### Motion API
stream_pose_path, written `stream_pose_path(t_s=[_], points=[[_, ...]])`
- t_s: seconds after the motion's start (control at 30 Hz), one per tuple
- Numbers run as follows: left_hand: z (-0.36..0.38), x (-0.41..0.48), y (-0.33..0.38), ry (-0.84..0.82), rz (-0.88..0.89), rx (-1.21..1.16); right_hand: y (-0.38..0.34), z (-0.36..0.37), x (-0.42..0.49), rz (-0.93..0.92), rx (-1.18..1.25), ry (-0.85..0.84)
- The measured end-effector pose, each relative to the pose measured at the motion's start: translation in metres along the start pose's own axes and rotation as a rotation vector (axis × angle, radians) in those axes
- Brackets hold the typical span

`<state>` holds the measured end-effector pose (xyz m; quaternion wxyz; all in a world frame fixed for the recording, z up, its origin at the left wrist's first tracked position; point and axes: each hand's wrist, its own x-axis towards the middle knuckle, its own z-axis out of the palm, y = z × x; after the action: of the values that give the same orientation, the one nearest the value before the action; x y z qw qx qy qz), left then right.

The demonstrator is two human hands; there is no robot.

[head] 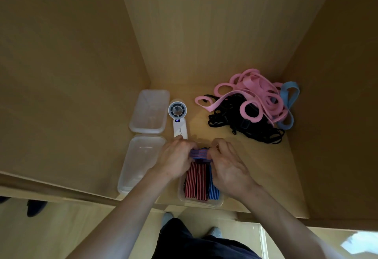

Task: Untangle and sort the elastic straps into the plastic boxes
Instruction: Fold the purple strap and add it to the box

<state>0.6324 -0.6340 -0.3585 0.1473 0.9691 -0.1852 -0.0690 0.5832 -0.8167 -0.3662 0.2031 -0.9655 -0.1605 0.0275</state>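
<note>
My left hand (176, 159) and my right hand (229, 163) both grip a folded striped strap (199, 153), red and blue, just above a clear plastic box (201, 202) at the front edge. In that box lie red-and-black striped straps (195, 183) and a blue striped strap (213, 192). A tangled pile sits at the back right: pink straps (255, 95), thin black straps (245, 125) and a light blue strap (289, 95). Two empty clear boxes stand on the left, one far (150, 111) and one near (139, 162).
A white hand-held fan (178, 118) lies between the far empty box and the pile, its handle touching my left hand. Wooden walls close in the shelf at left, back and right. The floor and my feet show below the front edge.
</note>
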Motion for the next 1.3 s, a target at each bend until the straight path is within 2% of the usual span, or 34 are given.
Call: stream_pose_path(t_s=[0.07, 0.27, 0.43, 0.53, 0.6, 0.67, 0.77, 0.9, 0.97, 1.07, 1.1, 1.17, 1.3], points=[[0.003, 0.001, 0.0, 0.003, 0.013, 0.019, 0.001, 0.004, -0.003, 0.008, -0.071, 0.034], [0.01, -0.002, -0.007, -0.003, 0.062, -0.079, 0.009, 0.006, -0.011, 0.026, 0.017, 0.031], [0.008, -0.014, -0.023, -0.045, 0.042, -0.327, 0.015, 0.002, -0.012, 0.06, 0.398, 0.116], [0.001, -0.036, -0.03, 0.065, -0.009, -0.471, 0.012, -0.005, -0.012, 0.125, 0.574, 0.192], [-0.006, -0.053, -0.037, 0.18, -0.049, -0.542, 0.005, -0.009, -0.011, 0.143, 0.567, 0.238], [-0.012, -0.072, -0.046, 0.229, -0.111, -0.569, -0.007, -0.012, -0.01, 0.141, 0.539, 0.281], [-0.018, -0.103, -0.062, 0.205, -0.164, -0.488, -0.038, -0.013, -0.01, 0.087, 0.449, 0.294], [-0.015, -0.141, -0.075, 0.251, -0.16, -0.224, -0.104, -0.003, -0.01, 0.014, 0.341, 0.181], [-0.007, -0.161, -0.077, 0.227, -0.18, -0.138, -0.138, 0.01, -0.011, 0.05, 0.33, 0.02], [0.004, -0.181, -0.079, 0.122, -0.256, -0.061, -0.174, 0.028, -0.012, 0.252, 0.28, -0.298], [0.007, -0.185, -0.08, 0.089, -0.278, -0.047, -0.18, 0.034, -0.011, 0.307, 0.268, -0.344], [0.011, -0.187, -0.083, 0.034, -0.282, -0.008, -0.184, 0.045, -0.006, 0.396, 0.267, -0.333], [0.01, -0.187, -0.083, -0.051, -0.251, -0.004, -0.18, 0.069, 0.008, 0.568, 0.338, -0.179]])
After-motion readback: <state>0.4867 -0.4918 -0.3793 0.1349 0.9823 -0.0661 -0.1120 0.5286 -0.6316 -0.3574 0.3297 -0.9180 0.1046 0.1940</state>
